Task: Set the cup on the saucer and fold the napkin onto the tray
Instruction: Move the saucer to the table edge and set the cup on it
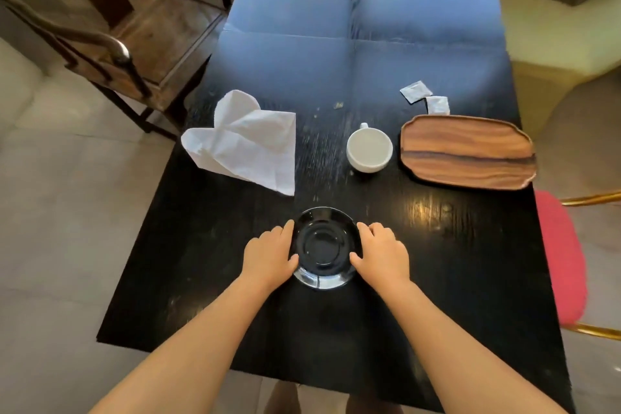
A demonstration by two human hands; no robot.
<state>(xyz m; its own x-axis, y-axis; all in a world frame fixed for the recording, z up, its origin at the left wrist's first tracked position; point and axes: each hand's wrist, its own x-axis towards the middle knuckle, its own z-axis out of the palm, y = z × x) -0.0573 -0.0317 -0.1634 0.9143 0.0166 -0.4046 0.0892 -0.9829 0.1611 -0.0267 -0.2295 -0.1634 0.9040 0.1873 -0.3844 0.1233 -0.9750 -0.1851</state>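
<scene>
At the near edge of the dark bench (437, 262), the left hand (268, 257) and the right hand (381, 250) are flanking the black saucer (322, 247), each grip lying loose with fingers resting against the rim on its own side and curling round nothing. The saucer is sitting bare, so the person appears to be squaring it up before the cup goes on. The white cup (369, 148) is standing upright farther back, to the right of centre, just beside the wooden tray (467, 151) and apart from the saucer. The napkin (247, 144) is lying rumpled and partly unfolded at the far left, well apart from the tray. The next move likely calls for one hand reaching forward for the cup; its handle is pointing away, so a hold round the body may serve better. Folding is not yet begun.
</scene>
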